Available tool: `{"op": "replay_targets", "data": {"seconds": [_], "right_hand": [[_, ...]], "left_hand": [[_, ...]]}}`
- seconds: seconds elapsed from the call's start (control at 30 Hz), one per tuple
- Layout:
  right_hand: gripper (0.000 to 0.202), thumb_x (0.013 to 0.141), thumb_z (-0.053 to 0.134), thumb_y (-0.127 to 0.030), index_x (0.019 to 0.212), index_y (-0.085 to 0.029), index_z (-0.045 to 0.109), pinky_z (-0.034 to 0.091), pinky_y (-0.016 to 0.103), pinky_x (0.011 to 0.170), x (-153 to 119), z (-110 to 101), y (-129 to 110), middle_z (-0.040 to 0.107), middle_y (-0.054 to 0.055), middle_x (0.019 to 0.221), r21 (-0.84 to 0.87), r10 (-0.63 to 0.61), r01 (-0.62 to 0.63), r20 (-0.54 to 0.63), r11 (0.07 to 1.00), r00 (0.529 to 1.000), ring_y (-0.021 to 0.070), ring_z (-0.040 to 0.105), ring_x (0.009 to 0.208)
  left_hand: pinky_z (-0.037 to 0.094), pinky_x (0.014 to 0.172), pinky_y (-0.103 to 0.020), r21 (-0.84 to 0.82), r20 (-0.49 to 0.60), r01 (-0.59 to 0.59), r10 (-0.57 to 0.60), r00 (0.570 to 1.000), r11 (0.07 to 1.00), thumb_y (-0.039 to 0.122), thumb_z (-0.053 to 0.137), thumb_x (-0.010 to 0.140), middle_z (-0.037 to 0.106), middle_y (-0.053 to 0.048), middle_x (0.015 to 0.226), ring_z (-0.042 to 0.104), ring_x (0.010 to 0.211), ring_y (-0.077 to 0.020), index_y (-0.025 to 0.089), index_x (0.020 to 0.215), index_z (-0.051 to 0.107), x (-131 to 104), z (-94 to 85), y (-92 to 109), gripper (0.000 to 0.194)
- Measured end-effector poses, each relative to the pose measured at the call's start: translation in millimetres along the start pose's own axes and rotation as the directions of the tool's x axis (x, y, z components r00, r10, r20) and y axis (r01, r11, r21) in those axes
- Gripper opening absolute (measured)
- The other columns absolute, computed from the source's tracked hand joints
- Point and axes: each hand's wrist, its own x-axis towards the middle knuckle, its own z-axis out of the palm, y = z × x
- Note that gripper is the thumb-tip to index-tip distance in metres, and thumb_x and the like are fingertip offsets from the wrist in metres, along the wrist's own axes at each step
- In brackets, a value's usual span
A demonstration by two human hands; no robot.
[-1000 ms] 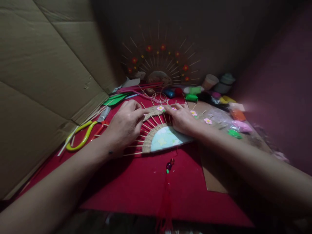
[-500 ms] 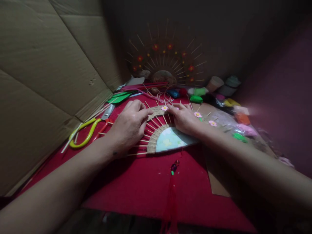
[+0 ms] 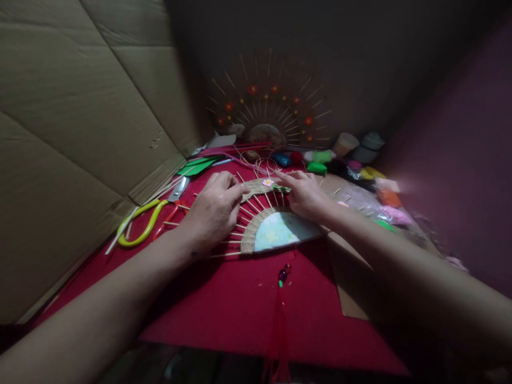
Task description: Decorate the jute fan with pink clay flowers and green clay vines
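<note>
A hand fan (image 3: 260,212) of thin sticks and woven straw lies on the red surface, with a pale blue floral half-disc (image 3: 286,232) at its base. My left hand (image 3: 216,210) is closed on the left part of its outer woven band, fingers curled. Over the band's right part, my right hand (image 3: 307,194) is closed, fingertips along the top edge and thumb below. Between the hands, a pink flower (image 3: 268,182) sits on the band. A green leaf-like piece (image 3: 281,188) lies by my right fingers. The band under both hands is hidden.
Yellow-handled scissors (image 3: 150,224) lie left, beside a cardboard wall (image 3: 80,106). A beaded red tassel (image 3: 280,320) hangs over the front edge. Behind stands a larger stick fan (image 3: 266,114) with red flowers. Colourful clay packets (image 3: 388,197) and a cardboard sheet (image 3: 352,288) are on the right.
My right hand has moved slightly along the band, and the green piece beside its fingers now shows. My left hand keeps its place on the fan. The whole view has shifted a little.
</note>
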Motion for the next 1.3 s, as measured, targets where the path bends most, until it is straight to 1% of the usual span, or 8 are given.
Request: {"op": "replay_targets", "data": {"seconds": [0.43,0.6,0.73,0.8,0.97,1.13,1.23,1.3], "right_hand": [[0.058,0.077,0.051,-0.015,0.135,-0.019,0.044,0.035,0.047,0.091,-0.9,8.1,-6.0,0.063,0.01,0.119,-0.001,-0.042,0.042,0.065,0.999,0.997,0.03,0.046,0.116],[0.06,0.077,0.049,-0.013,0.136,-0.02,0.043,0.035,0.045,0.091,-1.6,8.7,-7.7,0.06,0.013,0.121,-0.045,-0.004,0.007,0.067,0.999,0.998,0.0297,0.048,0.113],[0.057,0.079,0.049,-0.017,0.135,-0.018,0.043,0.035,0.044,0.091,-0.1,9.4,-8.8,0.059,0.014,0.122,-0.044,-0.02,0.024,0.085,0.999,0.996,0.03,0.047,0.112],[0.059,0.077,0.049,-0.013,0.135,-0.018,0.043,0.036,0.044,0.091,1.1,6.4,-8.4,0.06,0.013,0.12,-0.025,-0.03,0.032,0.082,0.999,0.996,0.0297,0.047,0.112],[0.063,0.071,0.045,-0.003,0.131,-0.02,0.049,0.038,0.044,0.089,-5.9,-22.4,-2.6,0.062,0.01,0.116,0.032,0.024,-0.023,-0.037,0.999,0.999,0.0288,0.05,0.108],[0.049,0.077,0.043,-0.007,0.122,-0.021,0.057,0.044,0.043,0.086,-43.3,-64.4,12.4,0.064,0.009,0.113,0.125,0.03,-0.013,-0.133,0.992,0.991,0.0258,0.055,0.104],[0.042,0.079,0.046,-0.012,0.115,-0.022,0.062,0.047,0.042,0.082,-71.7,-76.1,25.7,0.067,0.009,0.107,0.18,0.111,-0.062,-0.272,0.982,0.956,0.024,0.06,0.097],[0.037,0.079,0.048,-0.014,0.11,-0.022,0.066,0.049,0.041,0.082,-87.7,-77.2,34.8,0.069,0.008,0.104,0.22,0.199,-0.125,-0.361,0.968,0.911,0.0235,0.062,0.095]], "left_hand": [[0.045,0.07,-0.035,0.002,-0.004,0.007,-0.007,1.0,1.0,0.013,0.046,0.087,0.05,-0.008,0.084,0.046,0.08,-0.0194,0.012,0.097,0.065,-2.2,7.0,-4.2,0.022],[0.044,0.071,-0.036,-0.001,0.019,0.002,-0.002,1.0,1.0,0.011,0.046,0.086,0.051,-0.01,0.084,0.046,0.08,-0.0205,0.009,0.099,0.065,-3.3,8.9,-2.9,0.023],[0.044,0.07,-0.035,-0.002,0.028,-0.013,0.013,1.0,1.0,0.01,0.046,0.086,0.051,-0.009,0.085,0.046,0.08,-0.0199,0.011,0.098,0.064,-4.5,11.2,-4.1,0.022],[0.045,0.071,-0.035,-0.002,0.024,-0.014,0.014,1.0,1.0,0.01,0.046,0.086,0.051,-0.009,0.086,0.046,0.08,-0.0194,0.012,0.098,0.064,-4.8,11.5,-4.6,0.021],[0.045,0.071,-0.034,-0.001,0.026,-0.014,0.014,1.0,1.0,0.011,0.045,0.087,0.051,-0.008,0.085,0.046,0.08,-0.0187,0.012,0.095,0.064,-4.7,10.2,-4.6,0.02],[0.045,0.072,-0.035,-0.007,0.028,0.007,-0.007,1.0,1.0,0.015,0.044,0.089,0.053,-0.009,0.087,0.047,0.082,-0.0191,0.013,0.097,0.063,-3.6,6.7,-2.6,0.021],[0.046,0.071,-0.034,-0.021,0.023,0.012,-0.011,1.0,1.0,0.017,0.044,0.089,0.054,-0.009,0.086,0.048,0.081,-0.0195,0.011,0.094,0.064,-2.7,4.6,-1.5,0.021],[0.046,0.069,-0.033,-0.022,0.008,0.01,-0.01,1.0,1.0,0.02,0.045,0.09,0.054,-0.008,0.083,0.05,0.079,-0.0191,0.012,0.093,0.065,-1.9,3.8,-2.3,0.021]]}}
